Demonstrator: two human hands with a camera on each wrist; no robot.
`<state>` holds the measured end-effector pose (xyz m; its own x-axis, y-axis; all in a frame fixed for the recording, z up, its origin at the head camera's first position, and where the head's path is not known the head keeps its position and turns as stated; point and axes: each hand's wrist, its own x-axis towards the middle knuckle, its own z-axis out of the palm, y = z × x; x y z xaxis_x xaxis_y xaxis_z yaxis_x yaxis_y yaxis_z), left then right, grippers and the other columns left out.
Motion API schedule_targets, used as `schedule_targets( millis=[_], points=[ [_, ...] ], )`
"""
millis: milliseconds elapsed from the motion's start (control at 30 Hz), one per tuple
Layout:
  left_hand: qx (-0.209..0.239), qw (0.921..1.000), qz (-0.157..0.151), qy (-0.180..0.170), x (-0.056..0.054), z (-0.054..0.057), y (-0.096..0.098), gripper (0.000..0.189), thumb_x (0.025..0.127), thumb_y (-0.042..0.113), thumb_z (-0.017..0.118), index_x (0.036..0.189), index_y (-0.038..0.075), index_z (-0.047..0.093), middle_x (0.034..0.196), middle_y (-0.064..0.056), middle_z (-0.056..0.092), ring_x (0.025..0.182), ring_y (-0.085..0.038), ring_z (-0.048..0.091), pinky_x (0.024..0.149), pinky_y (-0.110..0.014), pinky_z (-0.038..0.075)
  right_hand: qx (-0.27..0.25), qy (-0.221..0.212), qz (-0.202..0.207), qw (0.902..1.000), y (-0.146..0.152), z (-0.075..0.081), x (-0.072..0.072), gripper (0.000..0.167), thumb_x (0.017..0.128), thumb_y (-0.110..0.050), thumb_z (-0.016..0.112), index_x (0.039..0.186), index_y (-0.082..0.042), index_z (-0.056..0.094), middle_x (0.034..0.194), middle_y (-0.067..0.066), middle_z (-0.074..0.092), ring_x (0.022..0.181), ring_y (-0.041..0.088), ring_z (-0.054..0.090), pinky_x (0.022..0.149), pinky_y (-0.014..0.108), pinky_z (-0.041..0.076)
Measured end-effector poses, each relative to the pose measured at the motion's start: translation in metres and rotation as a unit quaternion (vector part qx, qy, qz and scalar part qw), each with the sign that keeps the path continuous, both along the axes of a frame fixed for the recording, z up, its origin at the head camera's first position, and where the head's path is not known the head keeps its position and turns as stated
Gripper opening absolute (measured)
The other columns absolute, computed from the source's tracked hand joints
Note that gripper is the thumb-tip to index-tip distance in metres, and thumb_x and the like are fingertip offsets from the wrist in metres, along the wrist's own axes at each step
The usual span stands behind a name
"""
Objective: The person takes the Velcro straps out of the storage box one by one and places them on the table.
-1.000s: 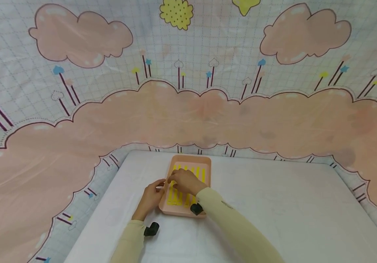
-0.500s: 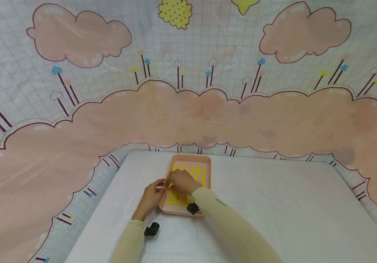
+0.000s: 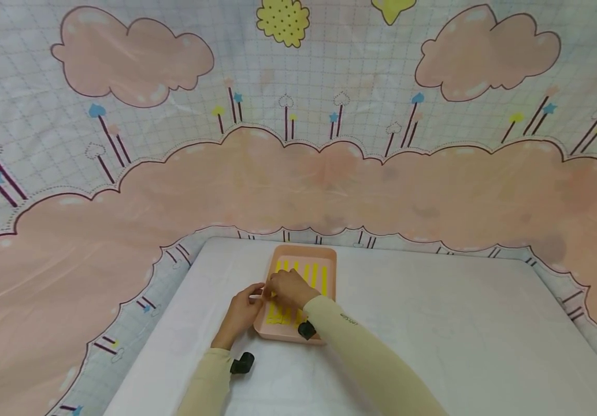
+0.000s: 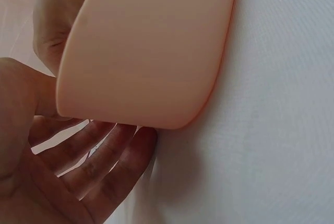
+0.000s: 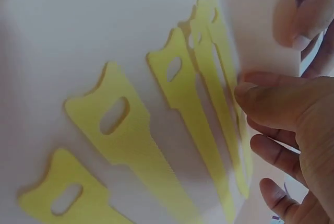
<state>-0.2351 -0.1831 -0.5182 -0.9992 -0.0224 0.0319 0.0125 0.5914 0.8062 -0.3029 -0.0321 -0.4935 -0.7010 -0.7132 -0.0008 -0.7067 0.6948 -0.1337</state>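
My left hand grips the left side of a peach tray, its thumb at the rim and its other fingers outside the wall. Flat yellow hook-and-loop cable ties, each with a wide slotted head and narrow strap, lie side by side in the tray. My right hand reaches across them to the tray's left wall. In the right wrist view, thumb and forefinger of the right hand pinch at the edge of the leftmost ties; the other fingers are bent loosely and partly hidden.
The tray stands on a white-covered table, towards its left and back. A patterned cloth with pink clouds hangs behind and along the left. Dark wrist cameras stick out from the sleeves.
My right hand has shifted slightly left, its fingertips coming to the tray's left wall near the left hand. The left hand and tray have stayed in place.
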Motion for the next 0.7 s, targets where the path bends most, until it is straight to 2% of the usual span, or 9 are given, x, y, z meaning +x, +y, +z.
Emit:
schedule_targets(
  millis=[200, 433, 600, 700],
  points=[
    [0.002, 1.0, 0.004, -0.006, 0.0003, 0.0002, 0.0024, 0.043, 0.092, 0.004, 0.053, 0.135, 0.004, 0.057, 0.126, -0.021, 0.064, 0.107, -0.034, 0.067, 0.089, -0.045, 0.056, -0.012, -0.016, 0.005, 0.9998, 0.0014, -0.0019, -0.0026, 0.022, 0.09, -0.013, 0.069, 0.102, -0.03, 0.078, 0.11, -0.01, 0.071, 0.109, 0.014, 0.063, 0.097, 0.043, 0.048],
    [0.002, 0.9999, 0.009, -0.01, 0.0007, 0.0042, 0.0022, 0.043, 0.094, 0.004, 0.053, 0.136, 0.004, 0.056, 0.126, -0.022, 0.064, 0.107, -0.034, 0.067, 0.088, -0.045, 0.056, -0.018, -0.029, 0.014, 0.9993, 0.0019, 0.001, -0.0032, 0.02, 0.09, -0.009, 0.068, 0.095, -0.027, 0.076, 0.105, -0.008, 0.069, 0.105, 0.014, 0.061, 0.102, 0.049, 0.046],
    [0.001, 0.9999, 0.008, -0.01, 0.0023, 0.0054, 0.002, 0.042, 0.094, 0.004, 0.053, 0.136, 0.003, 0.056, 0.125, -0.022, 0.064, 0.107, -0.034, 0.067, 0.088, -0.045, 0.056, -0.02, -0.016, 0.033, 0.9991, 0.001, -0.0036, -0.0064, 0.023, 0.089, -0.004, 0.068, 0.091, -0.026, 0.075, 0.107, -0.008, 0.068, 0.105, 0.013, 0.061, 0.099, 0.048, 0.046],
    [0.0, 1.0, 0.005, -0.003, 0.0032, 0.0047, 0.0011, 0.042, 0.093, 0.003, 0.053, 0.135, 0.002, 0.057, 0.123, -0.023, 0.065, 0.105, -0.034, 0.068, 0.086, -0.044, 0.057, -0.024, -0.005, 0.046, 0.9986, 0.0001, -0.0064, -0.0083, 0.023, 0.089, -0.005, 0.068, 0.088, -0.027, 0.076, 0.105, -0.008, 0.068, 0.103, 0.012, 0.06, 0.096, 0.041, 0.046]
  ],
)
